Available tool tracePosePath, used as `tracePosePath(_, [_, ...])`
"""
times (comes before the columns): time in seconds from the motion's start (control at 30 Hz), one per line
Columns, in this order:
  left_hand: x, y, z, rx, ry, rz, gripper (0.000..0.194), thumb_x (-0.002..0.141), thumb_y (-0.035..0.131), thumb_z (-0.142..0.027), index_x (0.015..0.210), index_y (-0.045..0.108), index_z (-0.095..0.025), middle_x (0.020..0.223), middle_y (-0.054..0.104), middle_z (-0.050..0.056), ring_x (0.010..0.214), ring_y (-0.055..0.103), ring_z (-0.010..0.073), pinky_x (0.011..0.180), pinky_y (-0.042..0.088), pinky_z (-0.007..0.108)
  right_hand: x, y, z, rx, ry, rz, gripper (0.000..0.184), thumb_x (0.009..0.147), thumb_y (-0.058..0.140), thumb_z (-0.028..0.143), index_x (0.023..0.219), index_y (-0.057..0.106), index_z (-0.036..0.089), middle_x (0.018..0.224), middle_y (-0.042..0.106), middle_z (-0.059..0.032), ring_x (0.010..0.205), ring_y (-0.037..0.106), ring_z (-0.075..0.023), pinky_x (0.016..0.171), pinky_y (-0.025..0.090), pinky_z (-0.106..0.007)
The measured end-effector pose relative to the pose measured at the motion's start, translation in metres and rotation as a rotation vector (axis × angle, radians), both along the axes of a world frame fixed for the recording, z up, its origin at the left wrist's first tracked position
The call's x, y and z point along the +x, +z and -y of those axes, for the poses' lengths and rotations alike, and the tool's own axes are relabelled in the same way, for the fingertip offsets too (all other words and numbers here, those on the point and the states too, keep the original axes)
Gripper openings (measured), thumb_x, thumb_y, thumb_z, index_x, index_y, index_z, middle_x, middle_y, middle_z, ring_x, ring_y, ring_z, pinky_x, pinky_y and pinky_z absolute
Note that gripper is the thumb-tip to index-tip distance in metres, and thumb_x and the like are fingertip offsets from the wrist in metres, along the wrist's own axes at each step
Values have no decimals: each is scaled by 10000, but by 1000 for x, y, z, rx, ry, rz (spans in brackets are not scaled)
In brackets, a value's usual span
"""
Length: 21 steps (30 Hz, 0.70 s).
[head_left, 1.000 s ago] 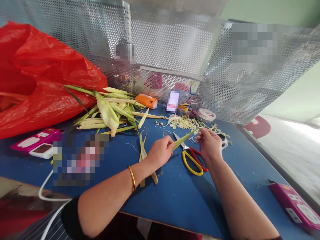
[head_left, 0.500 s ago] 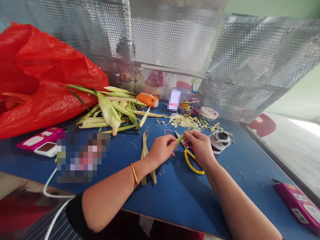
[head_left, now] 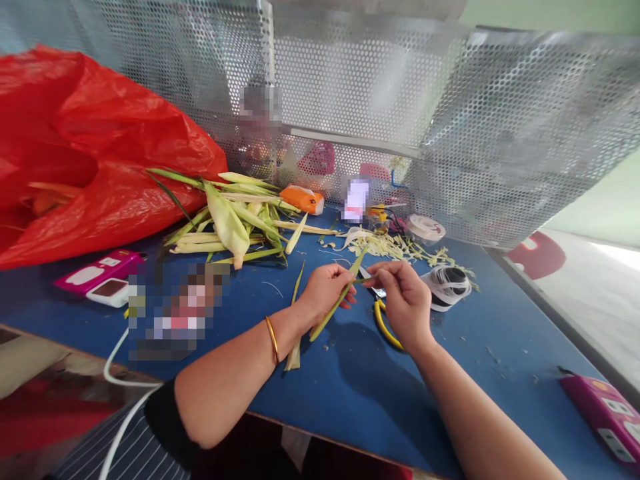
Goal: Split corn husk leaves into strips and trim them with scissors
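Note:
My left hand (head_left: pixel 326 291) pinches a green corn husk strip (head_left: pixel 330 313), which slants past the fingers from upper right to lower left. My right hand (head_left: pixel 406 300) is closed, its fingertips holding a thin green piece that reaches across to the left hand's fingers. Whether that piece is part of the same strip I cannot tell. Partly behind the right hand lie scissors with yellow handles (head_left: pixel 386 328). Under my left wrist another dry husk strip (head_left: pixel 294 357) rests on the blue table (head_left: pixel 350 400).
A pile of corn husks (head_left: pixel 227 227) lies beside a red plastic bag (head_left: pixel 145 147). Husk scraps (head_left: pixel 383 245), a tape roll (head_left: pixel 425 229) and a spool of white ribbon (head_left: pixel 447 288) are farther back. Magenta power strips (head_left: pixel 97 272) sit at both sides, before a perforated metal screen (head_left: pixel 350 87).
The husk strip has turned and now sticks out above and below my left hand. A thin piece shows stretched between both hands. The whole view has shifted slightly.

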<state>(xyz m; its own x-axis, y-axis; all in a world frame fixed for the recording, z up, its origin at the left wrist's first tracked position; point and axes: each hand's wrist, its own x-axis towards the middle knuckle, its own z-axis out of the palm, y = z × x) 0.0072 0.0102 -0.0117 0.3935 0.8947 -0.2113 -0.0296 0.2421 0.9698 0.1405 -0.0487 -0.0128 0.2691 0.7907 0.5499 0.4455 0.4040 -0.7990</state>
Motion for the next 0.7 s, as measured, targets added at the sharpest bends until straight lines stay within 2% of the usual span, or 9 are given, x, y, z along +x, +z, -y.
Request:
tracePosePath(0.1, [-1, -2, -3, 1, 45, -38, 169, 891, 518, -190, 723, 523, -170, 576, 559, -30, 418, 524, 88, 414, 406, 199, -1, 7, 5, 4, 169, -110, 171, 956, 510, 314, 841, 577, 206, 918, 689, -26, 634, 667, -126, 666, 532, -299])
tracePosePath(0.27, [-3, -12, -10, 153, 133, -127, 211, 860, 522, -205, 653, 502, -173, 525, 490, -57, 388, 386, 54, 427, 306, 190, -1, 25, 17, -23, 472, -243, 178, 946, 553, 303, 796, 576, 211, 781, 653, 3, 598, 662, -141, 595, 531, -294])
tracePosePath(0.47, [0, -22, -20, 215, 191, -191, 227, 837, 520, -209, 613, 490, -184, 511, 493, -49, 447, 401, 78, 492, 312, 212, 6, 43, 30, -139, 853, -390, 164, 915, 599, 286, 778, 577, 199, 696, 647, -13, 516, 642, -150, 479, 512, -270])
tracePosePath(0.57, [0, -24, -20, 242, 229, -177, 219, 823, 525, -204, 607, 497, -187, 520, 503, -45, 473, 435, 88, 520, 333, 218, 11, 45, 40, -227, 1040, -468, 165, 917, 593, 291, 776, 567, 209, 654, 647, -5, 449, 625, -126, 405, 469, -215])
tracePosePath(0.63, [0, -25, -20, 241, 249, -165, 223, 818, 527, -192, 598, 494, -187, 524, 506, -43, 482, 447, 89, 524, 340, 216, 16, 42, 48, -284, 1153, -487, 228, 924, 582, 324, 726, 539, 219, 560, 614, 15, 377, 586, -109, 357, 421, -181])
tracePosePath(0.7, [-1, -25, -22, 222, 277, -168, 222, 821, 531, -189, 602, 494, -188, 524, 509, -43, 474, 447, 87, 504, 332, 211, 24, 38, 55, -286, 1214, -445, 331, 921, 570, 429, 661, 508, 234, 460, 556, 28, 341, 565, -114, 352, 414, -186])
